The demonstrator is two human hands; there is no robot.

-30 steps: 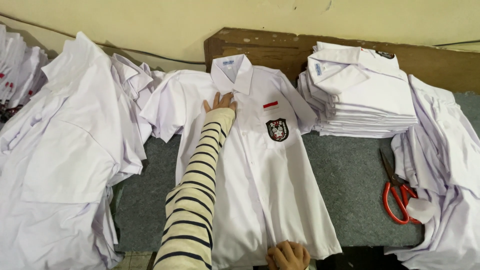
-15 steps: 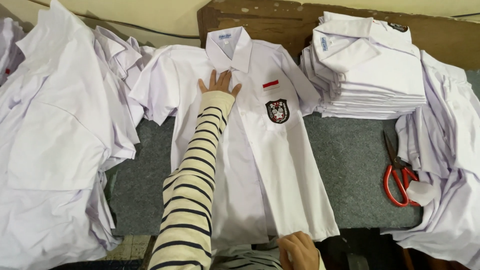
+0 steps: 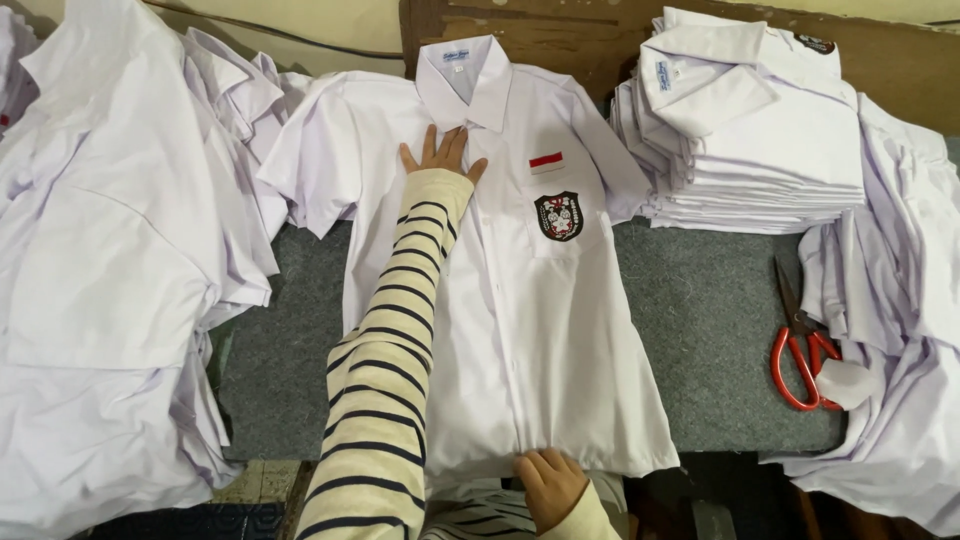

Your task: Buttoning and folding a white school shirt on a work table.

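Note:
A white short-sleeved shirt (image 3: 560,330) with a dark chest badge and a small red-and-white patch lies flat, front up, on a grey padded table (image 3: 720,330). My left hand (image 3: 440,155), in a striped sleeve, presses flat on the shirt just below the collar, fingers spread. My right hand (image 3: 548,485) pinches the shirt's bottom hem at the near table edge.
A neat stack of folded white shirts (image 3: 750,140) stands at the back right. Loose white shirts are heaped on the left (image 3: 110,280) and at the right edge (image 3: 900,330). Red-handled scissors (image 3: 800,345) lie on the table at the right. A brown wooden board (image 3: 560,30) runs behind.
The view has shifted so the shirt sits more central. Both hands keep their places on the shirt, left near the collar and right at the hem.

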